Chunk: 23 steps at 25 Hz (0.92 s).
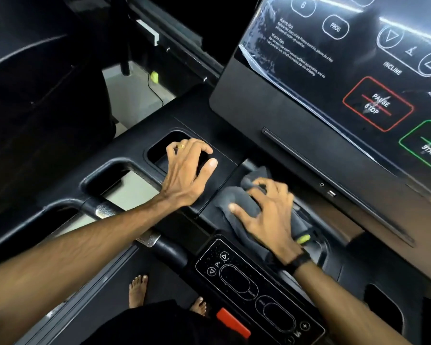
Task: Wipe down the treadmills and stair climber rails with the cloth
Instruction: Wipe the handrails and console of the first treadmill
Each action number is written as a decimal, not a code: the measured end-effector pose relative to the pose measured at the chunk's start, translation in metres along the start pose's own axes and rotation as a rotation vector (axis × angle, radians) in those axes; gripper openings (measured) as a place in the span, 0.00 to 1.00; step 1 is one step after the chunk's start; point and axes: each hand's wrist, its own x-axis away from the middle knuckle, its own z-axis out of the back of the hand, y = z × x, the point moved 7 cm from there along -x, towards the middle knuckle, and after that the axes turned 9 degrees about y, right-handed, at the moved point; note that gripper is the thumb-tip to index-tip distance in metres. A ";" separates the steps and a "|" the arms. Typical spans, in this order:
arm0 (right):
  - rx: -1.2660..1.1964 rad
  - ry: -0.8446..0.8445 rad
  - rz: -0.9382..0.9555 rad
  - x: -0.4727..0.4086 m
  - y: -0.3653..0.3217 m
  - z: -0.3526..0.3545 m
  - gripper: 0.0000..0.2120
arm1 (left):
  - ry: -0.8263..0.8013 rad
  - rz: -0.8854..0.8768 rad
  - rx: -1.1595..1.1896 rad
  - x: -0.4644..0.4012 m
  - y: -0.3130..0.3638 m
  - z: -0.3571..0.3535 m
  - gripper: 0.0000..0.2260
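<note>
From my feed the right hand (pixel 266 215) has its fingers spread and curled down into the grey cloth (pixel 237 207), which sits bunched in the tray of the treadmill console (pixel 246 115), just below the big screen (pixel 346 58). The left hand (pixel 187 170) is splayed wide and holding nothing, fingertips resting by the cup holder (pixel 164 148). Bare feet (pixel 137 290) on the belt down below.
</note>
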 end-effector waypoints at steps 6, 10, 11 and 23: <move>-0.339 -0.230 0.219 0.038 -0.001 0.010 0.17 | 0.005 0.004 0.009 0.001 -0.002 0.000 0.20; -0.226 -0.117 0.207 0.038 0.029 0.018 0.26 | -0.012 -0.001 -0.003 0.002 0.001 -0.002 0.19; -0.139 -0.046 0.160 0.026 0.029 0.016 0.27 | -0.020 -0.007 -0.007 0.001 0.001 -0.003 0.18; -0.309 -0.122 0.369 0.017 -0.023 -0.011 0.18 | -0.004 -0.015 -0.009 0.002 0.001 -0.001 0.18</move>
